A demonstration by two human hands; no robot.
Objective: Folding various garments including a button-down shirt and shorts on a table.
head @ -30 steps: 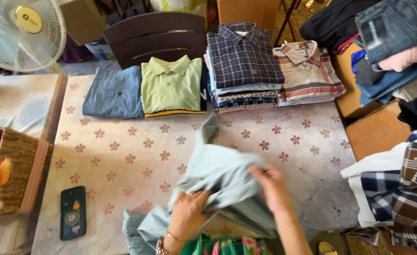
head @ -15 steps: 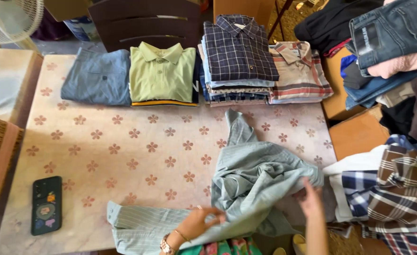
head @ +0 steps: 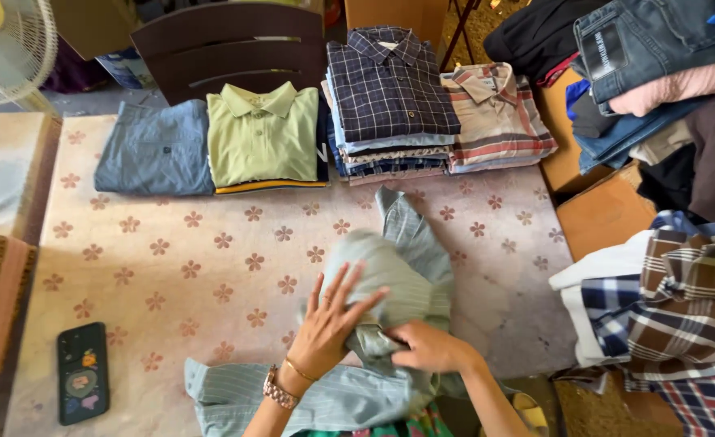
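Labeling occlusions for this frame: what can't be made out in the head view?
- Pale green striped shirt: bunched, collar and buttons hidden; hem cut by bottom edge.
- Right hand: fingertips tucked under fabric.
- Fan: cut by top-left corner.
- Shirts under the navy checked shirt: only edges show.

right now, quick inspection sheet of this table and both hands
surface: table under a pale cloth with a flower print
job's things: crumpled pale green striped shirt at the near edge
clutter: four folded shirt piles along the far edge; phone near left
grippers: left hand flat on the shirt, fingers spread; right hand gripping a fold
cables: nothing seen
surroundings: fan, dark chair, loose clothes heap at right
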